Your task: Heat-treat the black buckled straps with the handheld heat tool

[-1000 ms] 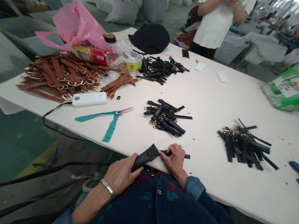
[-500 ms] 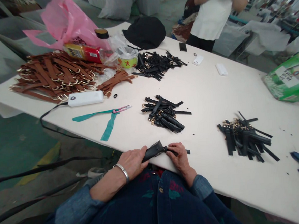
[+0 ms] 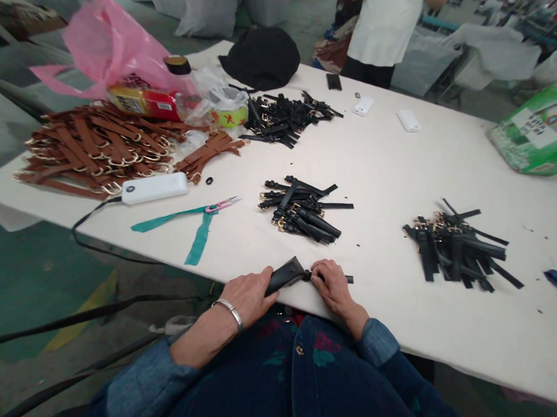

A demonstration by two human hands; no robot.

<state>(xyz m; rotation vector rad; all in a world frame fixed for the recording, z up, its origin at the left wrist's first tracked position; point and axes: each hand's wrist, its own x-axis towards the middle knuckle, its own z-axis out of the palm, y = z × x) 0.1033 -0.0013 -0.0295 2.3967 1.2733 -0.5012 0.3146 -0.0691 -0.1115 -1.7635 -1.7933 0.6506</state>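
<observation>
At the near table edge, my left hand (image 3: 250,296) is closed around the broad end of a black leather strap (image 3: 286,275). The strap narrows toward my right hand (image 3: 333,288), whose fingers pinch its thin part against the tabletop. A short dark tip sticks out past those fingers; whether it belongs to the same strap is hidden. Just beyond my hands lies a pile of short black straps with gold buckles (image 3: 302,210). Another pile of black straps (image 3: 458,248) lies to the right.
Pink thread snips (image 3: 221,204) with teal cloth strips lie left of centre. A white power bank (image 3: 154,188) with a cable sits by brown buckled straps (image 3: 95,144). Farther back are a black cap (image 3: 262,58) and more black straps (image 3: 287,117). A person (image 3: 383,23) stands across the table.
The camera view has shifted slightly. My right fingers have shifted a little on the thin part, while my left hand keeps its grip on the black strap.
</observation>
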